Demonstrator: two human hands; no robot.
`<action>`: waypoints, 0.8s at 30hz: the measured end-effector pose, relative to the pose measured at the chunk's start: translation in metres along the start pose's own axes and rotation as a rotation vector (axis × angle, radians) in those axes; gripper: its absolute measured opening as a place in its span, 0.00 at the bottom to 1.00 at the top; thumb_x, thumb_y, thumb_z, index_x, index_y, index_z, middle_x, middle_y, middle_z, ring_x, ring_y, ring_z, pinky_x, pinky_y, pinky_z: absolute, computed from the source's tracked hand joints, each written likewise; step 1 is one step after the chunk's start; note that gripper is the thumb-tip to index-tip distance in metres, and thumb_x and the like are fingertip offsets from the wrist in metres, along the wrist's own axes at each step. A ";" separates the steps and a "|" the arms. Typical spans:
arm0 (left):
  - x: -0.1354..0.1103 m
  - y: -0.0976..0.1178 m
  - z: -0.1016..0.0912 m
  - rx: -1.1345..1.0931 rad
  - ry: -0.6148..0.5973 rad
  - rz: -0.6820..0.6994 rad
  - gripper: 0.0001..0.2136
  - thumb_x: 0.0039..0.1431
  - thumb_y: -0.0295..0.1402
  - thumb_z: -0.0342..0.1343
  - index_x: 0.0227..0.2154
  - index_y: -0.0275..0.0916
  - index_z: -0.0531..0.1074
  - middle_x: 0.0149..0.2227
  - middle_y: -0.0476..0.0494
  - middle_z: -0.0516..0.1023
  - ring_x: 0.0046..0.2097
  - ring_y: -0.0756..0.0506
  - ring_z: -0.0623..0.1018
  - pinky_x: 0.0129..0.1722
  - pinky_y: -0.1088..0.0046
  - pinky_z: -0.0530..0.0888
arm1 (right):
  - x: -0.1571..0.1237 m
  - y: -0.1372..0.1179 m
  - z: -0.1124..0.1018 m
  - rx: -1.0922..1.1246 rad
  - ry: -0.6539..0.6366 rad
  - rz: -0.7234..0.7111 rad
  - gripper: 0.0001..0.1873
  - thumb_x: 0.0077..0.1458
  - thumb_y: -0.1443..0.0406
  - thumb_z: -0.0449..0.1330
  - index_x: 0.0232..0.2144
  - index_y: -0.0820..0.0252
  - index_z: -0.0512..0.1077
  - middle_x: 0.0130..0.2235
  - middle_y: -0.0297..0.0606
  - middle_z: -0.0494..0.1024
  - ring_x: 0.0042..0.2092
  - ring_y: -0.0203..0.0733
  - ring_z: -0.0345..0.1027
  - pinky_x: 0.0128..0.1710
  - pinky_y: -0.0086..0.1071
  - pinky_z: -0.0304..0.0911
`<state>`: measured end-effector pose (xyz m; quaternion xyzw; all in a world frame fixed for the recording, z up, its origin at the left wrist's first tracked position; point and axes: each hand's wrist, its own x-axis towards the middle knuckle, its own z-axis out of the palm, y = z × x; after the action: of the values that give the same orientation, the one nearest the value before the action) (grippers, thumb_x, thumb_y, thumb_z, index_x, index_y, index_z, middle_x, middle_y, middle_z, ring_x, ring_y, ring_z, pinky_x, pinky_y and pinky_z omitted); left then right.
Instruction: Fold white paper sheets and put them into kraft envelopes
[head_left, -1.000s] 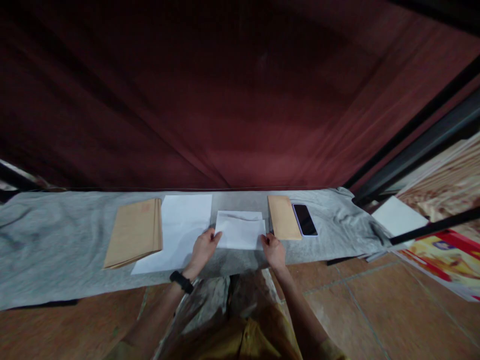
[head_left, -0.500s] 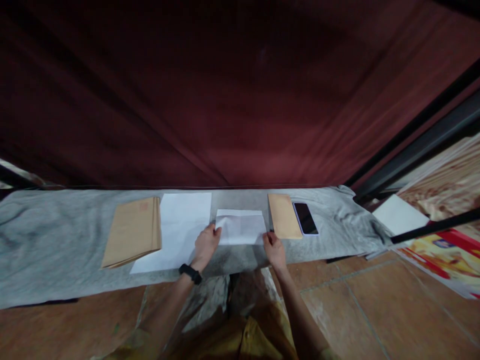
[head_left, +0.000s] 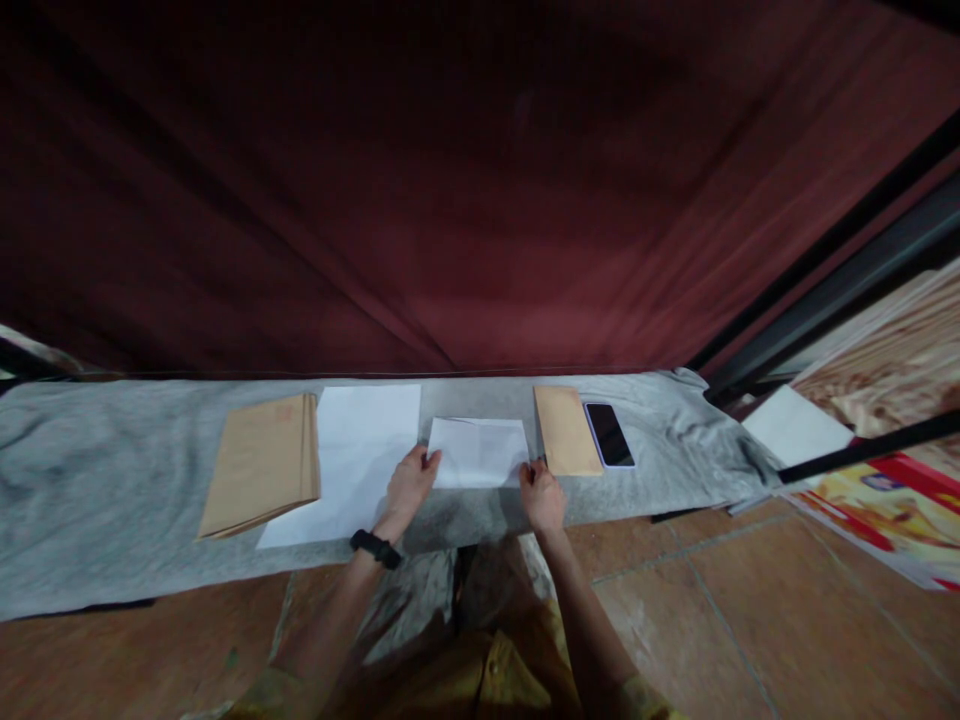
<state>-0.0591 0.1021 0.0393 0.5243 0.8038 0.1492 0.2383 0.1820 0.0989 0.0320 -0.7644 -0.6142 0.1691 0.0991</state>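
Note:
A folded white sheet of paper (head_left: 478, 452) lies on the grey cloth in front of me, its upper layer almost level with the back edge. My left hand (head_left: 410, 484) pinches the sheet's left side, fingers closed. At the right side, my right hand (head_left: 543, 496) grips the edge near the front corner, its fingers curled. Left of the sheet are larger white sheets (head_left: 367, 440), partly under a stack of brown envelopes (head_left: 262, 460). A single brown envelope (head_left: 568, 432) rests just right of the folded sheet.
A phone (head_left: 610, 436) lies beside the single envelope. The grey cloth (head_left: 112, 480) covers the long narrow surface, backed by a dark red curtain (head_left: 465, 200). Black metal bars (head_left: 832, 290) and a colourful printed box (head_left: 885, 510) stand at the right, above the tiled floor (head_left: 720, 600).
The folded sheet's upper layer has come down flatter, its back edge now nearer the lower layer's. My right hand has shifted slightly left; both hands keep hold of the sides.

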 end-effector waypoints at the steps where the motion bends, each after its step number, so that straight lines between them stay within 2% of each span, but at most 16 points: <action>1: 0.000 -0.002 0.000 -0.008 -0.007 0.007 0.13 0.68 0.41 0.49 0.44 0.40 0.74 0.39 0.43 0.83 0.41 0.44 0.81 0.37 0.73 0.70 | 0.000 -0.001 -0.001 -0.004 -0.010 0.010 0.16 0.71 0.58 0.49 0.43 0.57 0.74 0.39 0.44 0.83 0.41 0.44 0.79 0.35 0.30 0.62; 6: -0.005 -0.005 0.000 -0.004 -0.005 -0.008 0.11 0.67 0.38 0.51 0.45 0.41 0.73 0.40 0.45 0.83 0.40 0.45 0.81 0.37 0.74 0.69 | 0.001 -0.004 -0.002 -0.017 -0.023 0.038 0.15 0.70 0.58 0.50 0.43 0.58 0.74 0.39 0.43 0.83 0.42 0.44 0.79 0.35 0.29 0.61; 12: -0.010 0.005 -0.004 0.093 -0.004 -0.068 0.11 0.67 0.39 0.50 0.44 0.43 0.75 0.40 0.43 0.83 0.42 0.43 0.81 0.36 0.71 0.69 | -0.002 0.000 0.002 0.027 0.042 -0.002 0.15 0.71 0.58 0.48 0.44 0.58 0.73 0.41 0.42 0.83 0.40 0.42 0.78 0.33 0.29 0.58; 18: -0.016 0.011 -0.006 0.156 0.033 -0.036 0.12 0.68 0.37 0.48 0.47 0.42 0.74 0.43 0.41 0.83 0.45 0.42 0.81 0.38 0.70 0.71 | -0.005 0.008 0.007 0.091 0.074 -0.078 0.13 0.71 0.59 0.49 0.46 0.57 0.71 0.42 0.40 0.82 0.41 0.42 0.78 0.33 0.29 0.58; 24: -0.023 0.016 -0.009 0.193 0.040 -0.043 0.13 0.68 0.36 0.47 0.48 0.42 0.73 0.42 0.40 0.83 0.45 0.42 0.82 0.39 0.69 0.72 | -0.007 0.007 0.010 0.035 0.091 -0.084 0.11 0.71 0.60 0.50 0.47 0.58 0.70 0.44 0.41 0.82 0.41 0.41 0.78 0.33 0.29 0.58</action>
<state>-0.0439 0.0880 0.0598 0.5242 0.8302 0.0765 0.1738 0.1833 0.0903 0.0214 -0.7430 -0.6375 0.1405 0.1472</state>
